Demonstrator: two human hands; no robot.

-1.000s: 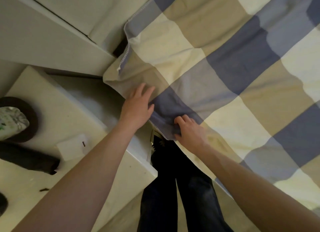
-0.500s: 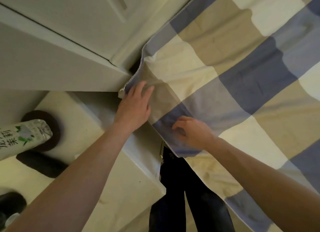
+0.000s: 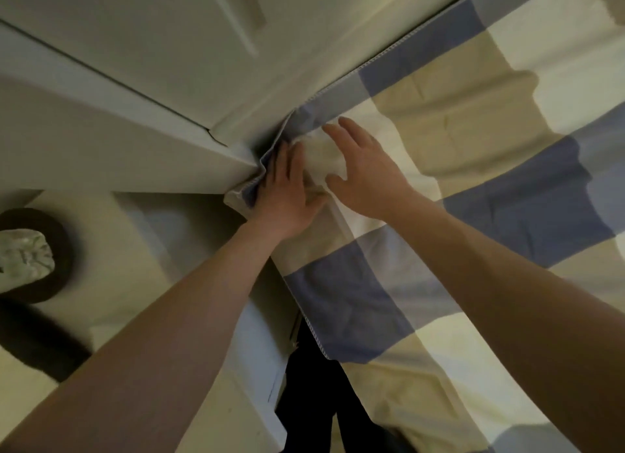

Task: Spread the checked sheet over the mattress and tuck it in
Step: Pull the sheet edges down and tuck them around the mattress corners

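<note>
The checked sheet [image 3: 473, 188], in blue, tan and cream squares, covers the mattress across the right half of the view. Its stitched edge runs along the white headboard. At the mattress corner the sheet is bunched into folds. My left hand [image 3: 287, 195] lies flat on those folds, fingers pointing into the gap by the headboard. My right hand [image 3: 365, 168] rests on the sheet just right of it, fingers spread and pressing the cloth down. The mattress itself is hidden under the sheet. A loose flap of sheet hangs down the bed's side.
A white headboard panel [image 3: 142, 80] fills the upper left. A white bedside table [image 3: 111, 249] stands at the left, close to the bed, with a dark round object [image 3: 57, 236], a crumpled packet [image 3: 23, 259] and a dark roll [image 3: 37, 337] on it. My dark trousers [image 3: 314, 402] show in the narrow gap.
Both hands have moved up the sheet's edge to the mattress corner. My right hand has let go of the hanging edge and now presses flat near the corner. The corner cloth is bunched.
</note>
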